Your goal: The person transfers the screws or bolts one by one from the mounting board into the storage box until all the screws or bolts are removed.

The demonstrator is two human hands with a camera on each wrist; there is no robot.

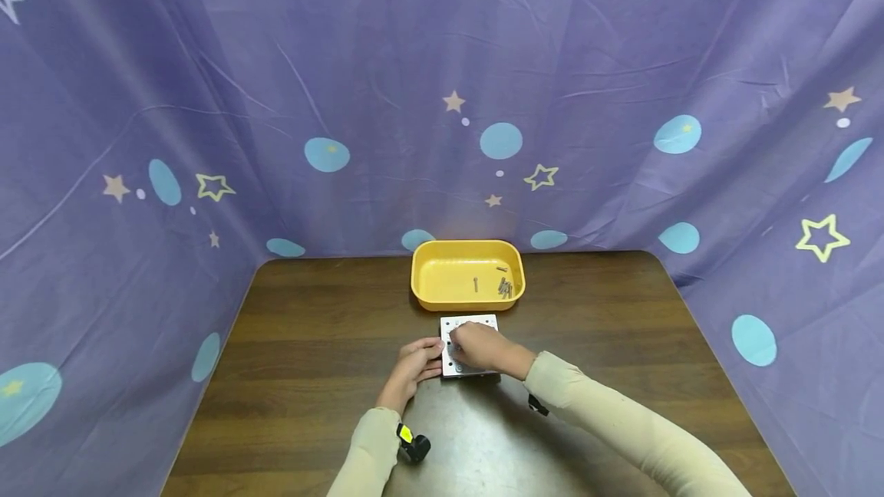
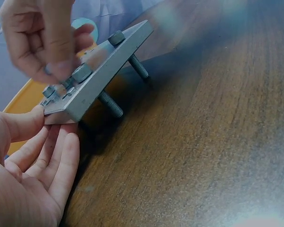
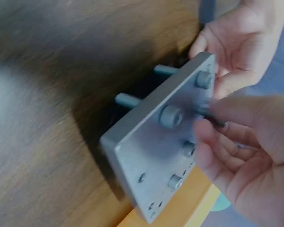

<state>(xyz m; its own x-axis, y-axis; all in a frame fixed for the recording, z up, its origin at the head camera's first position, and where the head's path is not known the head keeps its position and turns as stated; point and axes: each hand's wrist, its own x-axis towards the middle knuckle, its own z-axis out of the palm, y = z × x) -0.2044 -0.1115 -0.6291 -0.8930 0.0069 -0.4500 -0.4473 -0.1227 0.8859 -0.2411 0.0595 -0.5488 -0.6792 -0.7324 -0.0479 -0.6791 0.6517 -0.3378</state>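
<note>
A silver metal plate (image 1: 450,369) stands raised over the table on bolts passed through it. At its left edge my left hand (image 1: 416,363) holds it, thumb (image 2: 26,124) on top and fingers beneath. My right hand (image 1: 483,347) is over the plate's face; its thumb and forefinger pinch a small bolt (image 3: 203,109), blurred and partly hidden by the fingertips. Around it, several socket-head bolts (image 3: 171,116) sit in the plate, and threaded shanks (image 2: 111,105) stick out below. Bare holes (image 3: 142,177) show towards one end of the plate.
Just behind the plate is a yellow tray (image 1: 417,282) with several loose bolts (image 1: 506,287) inside, mostly at its right. The wooden table (image 1: 311,343) ends at a purple patterned curtain (image 1: 387,98) at the back and sides.
</note>
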